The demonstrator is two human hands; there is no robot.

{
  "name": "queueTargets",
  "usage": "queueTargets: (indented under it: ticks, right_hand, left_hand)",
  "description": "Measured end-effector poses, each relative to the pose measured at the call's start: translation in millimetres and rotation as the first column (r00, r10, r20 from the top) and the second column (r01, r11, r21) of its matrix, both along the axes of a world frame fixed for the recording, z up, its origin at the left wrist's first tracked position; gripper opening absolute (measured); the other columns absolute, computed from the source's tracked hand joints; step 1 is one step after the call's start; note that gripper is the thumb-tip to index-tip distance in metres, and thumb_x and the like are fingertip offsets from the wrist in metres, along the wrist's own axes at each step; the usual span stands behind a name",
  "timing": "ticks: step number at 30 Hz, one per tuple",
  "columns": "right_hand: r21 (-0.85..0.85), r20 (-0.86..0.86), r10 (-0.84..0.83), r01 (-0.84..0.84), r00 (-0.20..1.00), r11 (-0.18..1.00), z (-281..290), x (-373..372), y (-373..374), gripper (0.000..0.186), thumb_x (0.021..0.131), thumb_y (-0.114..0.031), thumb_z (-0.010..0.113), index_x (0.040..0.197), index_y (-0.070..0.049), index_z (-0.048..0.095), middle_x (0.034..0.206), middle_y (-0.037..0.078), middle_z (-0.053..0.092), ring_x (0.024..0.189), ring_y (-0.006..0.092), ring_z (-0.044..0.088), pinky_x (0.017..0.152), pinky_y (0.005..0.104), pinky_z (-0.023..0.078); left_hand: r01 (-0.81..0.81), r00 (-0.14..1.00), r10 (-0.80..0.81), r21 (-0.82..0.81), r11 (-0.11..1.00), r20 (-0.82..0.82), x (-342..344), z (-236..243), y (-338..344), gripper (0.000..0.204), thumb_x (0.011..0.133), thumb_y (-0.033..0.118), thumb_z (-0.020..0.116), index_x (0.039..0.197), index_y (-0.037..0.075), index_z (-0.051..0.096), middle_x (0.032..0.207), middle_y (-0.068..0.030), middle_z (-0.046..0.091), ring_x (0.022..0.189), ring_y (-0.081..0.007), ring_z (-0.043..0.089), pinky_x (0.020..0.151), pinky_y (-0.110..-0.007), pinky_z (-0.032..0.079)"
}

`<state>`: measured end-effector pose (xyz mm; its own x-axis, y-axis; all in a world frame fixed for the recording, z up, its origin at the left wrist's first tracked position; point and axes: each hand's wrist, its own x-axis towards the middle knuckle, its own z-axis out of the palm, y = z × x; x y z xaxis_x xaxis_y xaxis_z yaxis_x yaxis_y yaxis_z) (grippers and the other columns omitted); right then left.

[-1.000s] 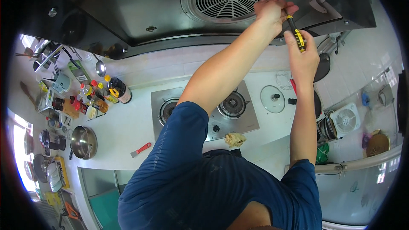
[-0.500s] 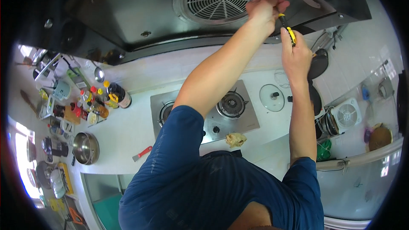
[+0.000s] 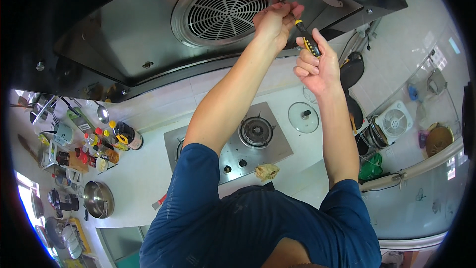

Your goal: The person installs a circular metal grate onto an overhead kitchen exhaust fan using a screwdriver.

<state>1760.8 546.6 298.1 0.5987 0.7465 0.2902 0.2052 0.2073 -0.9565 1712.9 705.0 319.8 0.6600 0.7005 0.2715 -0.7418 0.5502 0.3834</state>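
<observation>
A screwdriver (image 3: 308, 39) with a black and yellow handle points up at the underside of the steel range hood (image 3: 121, 30), just right of its round fan grille (image 3: 223, 10). My left hand (image 3: 273, 24) is raised beside the grille, its fingers closed about the screwdriver's thin shaft; they mostly hide the tip and whatever it meets. Lower and to the right, my right hand (image 3: 320, 64) has the handle's butt against the palm. Its fingers curl loosely by the handle, while the thumb is lifted off it.
Below my arms lies a gas stove (image 3: 275, 154) with a crumpled cloth (image 3: 267, 171) at its front edge. A glass lid (image 3: 303, 117) sits right of it. Sauce bottles (image 3: 126, 135) and a steel pot (image 3: 98, 199) stand at left. Pans (image 3: 352, 72) hang at right.
The right hand has loosened from a closed grip on the handle, and its thumb has come up. The view has shifted, so the hood and both hands appear farther left.
</observation>
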Motion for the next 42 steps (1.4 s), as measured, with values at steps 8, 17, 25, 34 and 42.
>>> queueTargets:
  ticks: [8, 17, 25, 34, 42]
  right_hand:
    - [0.569, 0.807, -0.585, 0.375, -0.084, 0.732, -14, 7, 13, 0.044, 0.101, -0.048, 0.07, 0.103, -0.004, 0.068, 0.06, -0.002, 0.057, 0.048, 0.0168, 0.053, 0.05, 0.0329, 0.046]
    - [0.465, 0.728, -0.563, 0.321, 0.392, 0.825, -16, 4, 18, 0.035, 0.102, -0.039, 0.07, 0.093, -0.004, 0.068, 0.059, 0.005, 0.06, 0.049, 0.0169, 0.057, 0.048, 0.0372, 0.048]
    - [0.142, 0.446, -0.332, 0.3, 0.831, 0.943, 1, -12, 11, 0.036, 0.106, -0.036, 0.065, 0.102, -0.001, 0.067, 0.063, 0.003, 0.062, 0.048, 0.018, 0.056, 0.054, 0.0329, 0.048]
    - [0.003, -0.01, -0.109, 0.109, 0.994, 0.994, -2, -7, 14, 0.035, 0.105, -0.035, 0.065, 0.104, 0.0, 0.068, 0.064, 0.003, 0.062, 0.049, 0.0193, 0.058, 0.048, 0.0319, 0.046]
    - [0.325, 0.724, -0.483, 0.375, 0.493, 0.868, -4, -18, 15, 0.037, 0.1, -0.037, 0.07, 0.107, -0.001, 0.068, 0.069, 0.014, 0.069, 0.054, 0.0288, 0.067, 0.055, 0.0361, 0.052]
  left_hand:
    - [-0.063, 0.998, 0.063, -0.039, 0.997, -0.007, 5, 5, -2, 0.01, 0.1, -0.01, 0.058, 0.095, -0.001, 0.054, 0.101, -0.0231, 0.07, 0.092, -0.0397, 0.076, 0.085, -0.051, 0.065]
    - [-0.059, 0.998, 0.06, -0.074, 0.996, 0.005, 12, 4, 0, 0.007, 0.099, -0.012, 0.058, 0.104, -0.008, 0.057, 0.106, -0.0233, 0.069, 0.1, -0.0416, 0.075, 0.095, -0.053, 0.063]
    - [-0.077, 0.997, 0.077, -0.083, 0.994, -0.002, 11, 6, -1, 0.008, 0.099, -0.012, 0.056, 0.106, -0.009, 0.057, 0.108, -0.0264, 0.07, 0.098, -0.0421, 0.075, 0.092, -0.053, 0.064]
    - [-0.05, 0.998, 0.051, -0.036, 0.998, 0.023, 6, -2, -1, 0.009, 0.099, -0.012, 0.057, 0.106, -0.006, 0.055, 0.113, -0.0263, 0.069, 0.101, -0.0398, 0.075, 0.094, -0.053, 0.062]
    - [-0.108, 0.994, 0.105, -0.071, 0.992, -0.041, 3, 7, -5, 0.009, 0.1, -0.011, 0.058, 0.103, -0.004, 0.052, 0.113, -0.0261, 0.069, 0.101, -0.0392, 0.075, 0.095, -0.051, 0.062]
